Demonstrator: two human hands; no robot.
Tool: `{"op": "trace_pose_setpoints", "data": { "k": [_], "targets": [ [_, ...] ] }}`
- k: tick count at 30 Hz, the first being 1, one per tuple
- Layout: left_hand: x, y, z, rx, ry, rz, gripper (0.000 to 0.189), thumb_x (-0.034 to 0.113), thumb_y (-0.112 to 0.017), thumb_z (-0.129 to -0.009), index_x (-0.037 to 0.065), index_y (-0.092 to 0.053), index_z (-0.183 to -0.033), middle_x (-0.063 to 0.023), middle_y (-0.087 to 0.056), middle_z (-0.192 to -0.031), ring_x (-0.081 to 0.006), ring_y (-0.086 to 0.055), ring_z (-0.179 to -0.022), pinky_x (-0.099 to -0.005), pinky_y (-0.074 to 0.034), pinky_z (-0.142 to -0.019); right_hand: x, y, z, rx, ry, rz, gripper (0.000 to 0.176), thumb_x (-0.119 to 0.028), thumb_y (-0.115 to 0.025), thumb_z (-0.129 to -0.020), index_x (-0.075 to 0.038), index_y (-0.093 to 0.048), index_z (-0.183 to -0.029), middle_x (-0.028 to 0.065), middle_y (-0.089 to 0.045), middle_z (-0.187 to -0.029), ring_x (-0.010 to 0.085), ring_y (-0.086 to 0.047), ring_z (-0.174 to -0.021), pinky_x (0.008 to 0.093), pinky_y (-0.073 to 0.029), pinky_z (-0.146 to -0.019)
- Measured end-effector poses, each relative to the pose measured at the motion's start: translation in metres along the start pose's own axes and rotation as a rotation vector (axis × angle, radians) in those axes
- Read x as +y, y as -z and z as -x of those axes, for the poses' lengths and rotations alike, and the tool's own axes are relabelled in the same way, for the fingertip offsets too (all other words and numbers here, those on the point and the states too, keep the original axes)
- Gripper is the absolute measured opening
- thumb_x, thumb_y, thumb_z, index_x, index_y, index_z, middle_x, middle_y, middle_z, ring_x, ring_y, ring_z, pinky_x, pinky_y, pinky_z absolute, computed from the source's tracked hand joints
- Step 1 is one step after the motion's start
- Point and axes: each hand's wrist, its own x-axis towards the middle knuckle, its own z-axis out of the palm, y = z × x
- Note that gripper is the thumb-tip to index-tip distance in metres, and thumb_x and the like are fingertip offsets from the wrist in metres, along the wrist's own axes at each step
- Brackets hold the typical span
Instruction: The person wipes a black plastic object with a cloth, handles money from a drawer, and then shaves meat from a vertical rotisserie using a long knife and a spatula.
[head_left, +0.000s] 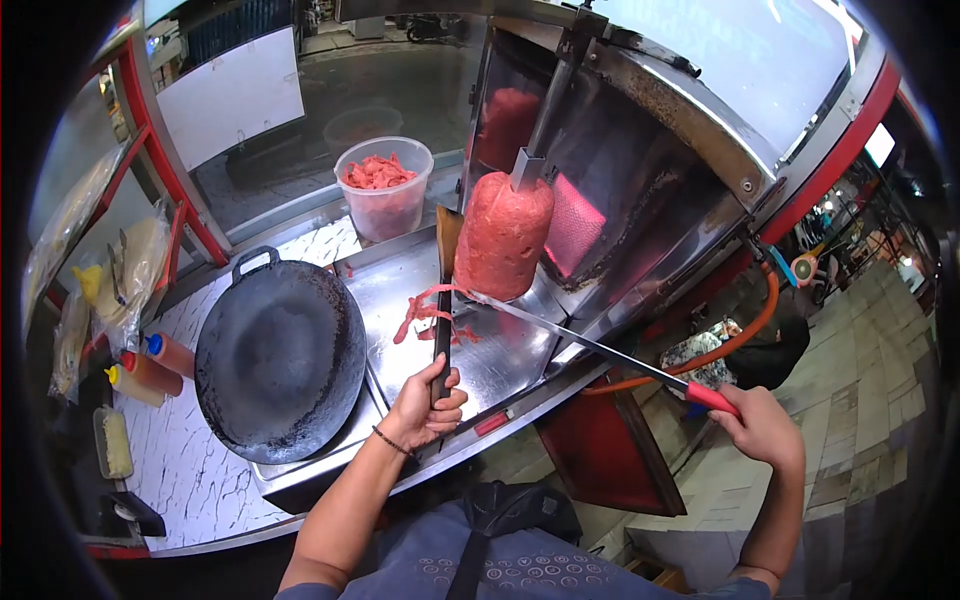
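Note:
My left hand [425,408] is wrapped round the black handle of a spatula [447,245], whose brown flat blade stands up along the left side of the meat cone. In my right hand [765,428] is the red grip of a long knife [600,348]. Its blade slants up to the left, the tip at the bottom of the pinkish-red kebab meat cone [505,240]. That cone sits upright on a metal spit [545,115]. Thin meat strips [412,318] lie by the spatula on the steel tray [400,270].
Left of the tray sits a black wok [280,360]. A clear tub [385,215] of meat shavings stands behind. Sauce bottles [150,375] line the left side. The metal grill housing [640,170] rises behind the cone, and an orange hose [765,310] curves at right.

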Motion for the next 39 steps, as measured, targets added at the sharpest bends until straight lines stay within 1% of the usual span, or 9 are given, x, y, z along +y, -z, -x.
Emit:
{"op": "trace_pose_setpoints", "data": {
  "k": [3, 6, 8, 10, 14, 15, 22, 33, 39],
  "targets": [
    [-0.003, -0.003, 0.002, 0.06, 0.0, 0.013, 0.042, 0.051, -0.033, -0.104, 0.016, -0.039, -0.081, 0.0036, -0.03, -0.055, -0.0056, -0.019, -0.039, -0.0227, -0.015, -0.034, -0.005, -0.018, -0.01, 0.024, 0.046, -0.09, 0.02, -0.022, -0.063, -0.088, -0.003, -0.058, -0.094, 0.0225, -0.058, -0.068, 0.0442, -0.059, -0.069, 0.0503, -0.044, -0.062],
    [0.001, 0.005, 0.006, 0.013, 0.022, -0.024, 0.042, 0.051, -0.033, -0.104, 0.016, -0.039, -0.082, 0.0034, -0.03, -0.055, -0.0057, -0.019, -0.04, -0.0226, -0.014, -0.034, -0.003, -0.01, -0.001, 0.041, 0.028, -0.076, 0.019, -0.021, -0.064, -0.088, -0.003, -0.059, -0.095, 0.0219, -0.059, -0.068, 0.0441, -0.059, -0.069, 0.0497, -0.045, -0.062],
    [0.001, 0.002, 0.007, 0.016, 0.028, -0.009, 0.042, 0.051, -0.032, -0.104, 0.016, -0.04, -0.082, 0.0034, -0.03, -0.056, -0.0057, -0.018, -0.04, -0.0224, -0.014, -0.034, -0.001, 0.001, 0.003, -0.015, -0.011, -0.081, 0.018, -0.02, -0.064, -0.089, -0.004, -0.06, -0.096, 0.0216, -0.059, -0.068, 0.0438, -0.059, -0.069, 0.0496, -0.045, -0.062],
    [-0.001, -0.002, 0.008, 0.075, 0.019, -0.022, 0.042, 0.051, -0.032, -0.104, 0.016, -0.04, -0.082, 0.0035, -0.03, -0.055, -0.0057, -0.018, -0.039, -0.0223, -0.013, -0.034, -0.009, -0.008, -0.005, 0.03, 0.04, -0.093, 0.019, -0.021, -0.064, -0.088, -0.004, -0.06, -0.095, 0.0218, -0.059, -0.068, 0.0434, -0.059, -0.069, 0.0499, -0.044, -0.061],
    [0.003, 0.004, 0.01, 0.044, 0.024, -0.038, 0.041, 0.05, -0.033, -0.104, 0.016, -0.04, -0.082, 0.0035, -0.03, -0.055, -0.0057, -0.018, -0.04, -0.0223, -0.013, -0.033, -0.001, 0.001, 0.001, 0.067, 0.028, 0.003, 0.019, -0.022, -0.066, -0.086, -0.004, -0.059, -0.09, 0.0218, -0.057, -0.066, 0.0436, -0.058, -0.067, 0.05, -0.043, -0.06],
    [0.004, 0.004, 0.01, 0.044, 0.02, -0.035, 0.041, 0.05, -0.033, -0.104, 0.016, -0.04, -0.082, 0.0035, -0.03, -0.055, -0.0057, -0.018, -0.04, -0.0223, -0.013, -0.033, 0.0, 0.006, 0.007, 0.064, -0.021, -0.021, 0.019, -0.022, -0.066, -0.086, -0.004, -0.059, -0.087, 0.0216, -0.056, -0.065, 0.0437, -0.057, -0.066, 0.0499, -0.043, -0.06],
    [0.005, 0.003, 0.011, 0.075, 0.03, -0.02, 0.041, 0.05, -0.034, -0.104, 0.016, -0.04, -0.081, 0.003, -0.03, -0.055, -0.0057, -0.018, -0.038, -0.0227, -0.013, -0.032, -0.004, 0.015, 0.008, 0.081, -0.014, -0.019, 0.019, -0.021, -0.067, -0.085, -0.003, -0.06, -0.086, 0.0217, -0.057, -0.066, 0.0435, -0.057, -0.066, 0.0488, -0.042, -0.059],
    [0.005, 0.004, 0.011, 0.048, 0.046, -0.006, 0.041, 0.05, -0.034, -0.103, 0.016, -0.04, -0.082, 0.0033, -0.031, -0.054, -0.0056, -0.018, -0.038, -0.0227, -0.013, -0.033, 0.003, 0.024, 0.008, 0.074, -0.004, -0.036, 0.019, -0.019, -0.067, -0.084, -0.002, -0.061, -0.083, 0.022, -0.055, -0.065, 0.0431, -0.057, -0.066, 0.0467, -0.042, -0.058],
    [0.006, 0.003, 0.012, 0.056, 0.03, -0.027, 0.04, 0.049, -0.034, -0.104, 0.016, -0.04, -0.082, 0.0032, -0.031, -0.055, -0.0057, -0.019, -0.038, -0.0221, -0.013, -0.032, 0.004, 0.012, -0.003, 0.032, 0.016, -0.138, 0.019, -0.019, -0.067, -0.084, -0.002, -0.061, -0.084, 0.022, -0.055, -0.065, 0.0426, -0.056, -0.064, 0.045, -0.042, -0.057]
  ]
}}
